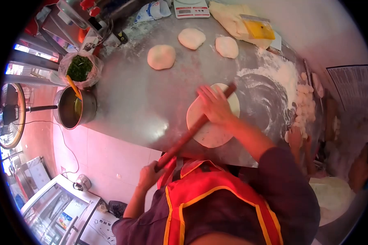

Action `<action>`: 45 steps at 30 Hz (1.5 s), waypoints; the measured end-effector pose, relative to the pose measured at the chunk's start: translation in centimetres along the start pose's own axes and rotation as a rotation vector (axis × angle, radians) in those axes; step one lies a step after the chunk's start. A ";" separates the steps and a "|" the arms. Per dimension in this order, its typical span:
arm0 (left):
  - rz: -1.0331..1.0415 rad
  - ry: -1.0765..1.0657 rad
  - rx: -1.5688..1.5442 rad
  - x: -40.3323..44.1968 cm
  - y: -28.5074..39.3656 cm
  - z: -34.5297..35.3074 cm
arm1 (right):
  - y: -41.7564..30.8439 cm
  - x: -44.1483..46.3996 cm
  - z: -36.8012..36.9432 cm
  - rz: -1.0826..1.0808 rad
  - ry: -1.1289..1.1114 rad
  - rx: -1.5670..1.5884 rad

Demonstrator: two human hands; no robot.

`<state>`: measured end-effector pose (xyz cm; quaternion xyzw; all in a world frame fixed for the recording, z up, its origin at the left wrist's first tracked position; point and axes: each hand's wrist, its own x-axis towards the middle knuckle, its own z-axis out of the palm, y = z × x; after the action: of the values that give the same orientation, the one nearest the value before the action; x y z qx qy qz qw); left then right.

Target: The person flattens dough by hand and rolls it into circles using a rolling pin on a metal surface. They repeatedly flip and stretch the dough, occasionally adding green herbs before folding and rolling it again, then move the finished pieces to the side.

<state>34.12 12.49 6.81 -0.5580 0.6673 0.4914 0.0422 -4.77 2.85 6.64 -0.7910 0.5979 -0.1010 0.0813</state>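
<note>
Holding the near end of the rolling pin point(184, 139), the left hand point(149, 175) has its grip wrapped around the wood. The right hand point(214, 106) lies flat across the pin, its grip uncurled, fingers extended. The dough sheet point(212, 136) rests on the desk point(131, 98) beneath the pin; three dough rounds point(161, 56) sit farther back.

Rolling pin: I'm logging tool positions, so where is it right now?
Near the middle of the head view, the rolling pin lies slantwise across the flattened dough, under the right hand, its lower end in the left hand.
</note>
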 end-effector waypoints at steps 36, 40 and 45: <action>0.065 0.481 0.361 2.3 1.5 -6.2 | -3.9 9.6 2.0 -0.164 0.381 0.150; 0.393 0.491 0.581 8.6 4.8 -10.1 | -0.6 -0.4 -2.2 -0.093 0.170 0.206; 0.990 0.589 0.450 16.3 19.1 -8.4 | 0.5 -14.0 -4.2 0.418 0.236 0.130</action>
<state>17.15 -6.87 12.84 -0.2718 0.9180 0.1250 -0.2603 -10.04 16.16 9.65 -0.6260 0.7461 -0.2118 0.0810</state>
